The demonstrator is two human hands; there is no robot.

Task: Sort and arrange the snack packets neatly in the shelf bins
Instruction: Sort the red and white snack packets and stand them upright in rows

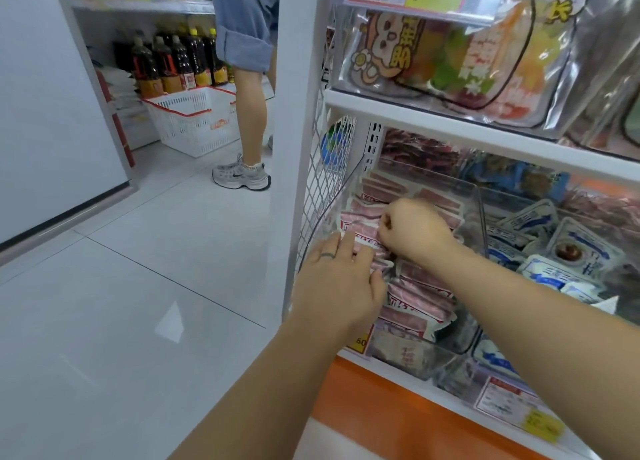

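Observation:
Several pink-and-white snack packets [420,298] lie stacked in a clear plastic bin [479,217] at the left end of the lower shelf. My left hand [341,281] lies over the packets at the bin's near left corner, fingers curled onto their edges. Just behind it, my right hand [414,229] pinches the top of a pink packet [363,239] in the middle of the bin. The neighbouring bin to the right holds blue-and-white packets [550,248].
A white shelf rail [450,127] crosses above the bin, with large cartoon-printed bags [446,57] on the shelf over it. A wire mesh panel [327,185] closes the shelf's left side. Another person's leg [249,113] and a white shopping basket [194,120] stand in the aisle.

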